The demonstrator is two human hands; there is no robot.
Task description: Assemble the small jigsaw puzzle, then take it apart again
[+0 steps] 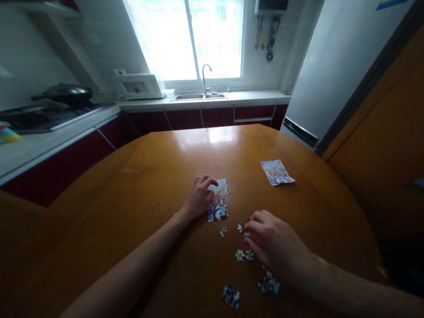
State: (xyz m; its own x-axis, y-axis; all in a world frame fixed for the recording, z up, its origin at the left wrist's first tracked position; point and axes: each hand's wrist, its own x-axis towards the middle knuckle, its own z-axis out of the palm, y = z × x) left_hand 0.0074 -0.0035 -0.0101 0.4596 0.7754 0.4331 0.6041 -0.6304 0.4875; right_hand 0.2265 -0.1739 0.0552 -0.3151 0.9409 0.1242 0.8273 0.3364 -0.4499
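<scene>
A partly joined jigsaw puzzle (218, 201) lies on the round wooden table (159, 176). My left hand (199, 195) rests at its left edge, fingers curled with the tips on the upper pieces. My right hand (273, 244) lies palm down to the right, fingers bent over a loose puzzle piece (247, 221); what the fingertips hold is hidden. Several loose pieces (240, 255) lie scattered near it, with small clusters (232, 296) closer to me. A printed picture card (277, 172) lies flat further right.
Behind the table runs a kitchen counter with a sink and tap (205, 88), a white microwave (138, 86) and a pan on the stove (68, 93). A grey fridge (327, 75) stands at the right, with a wooden panel (391, 145) beside it.
</scene>
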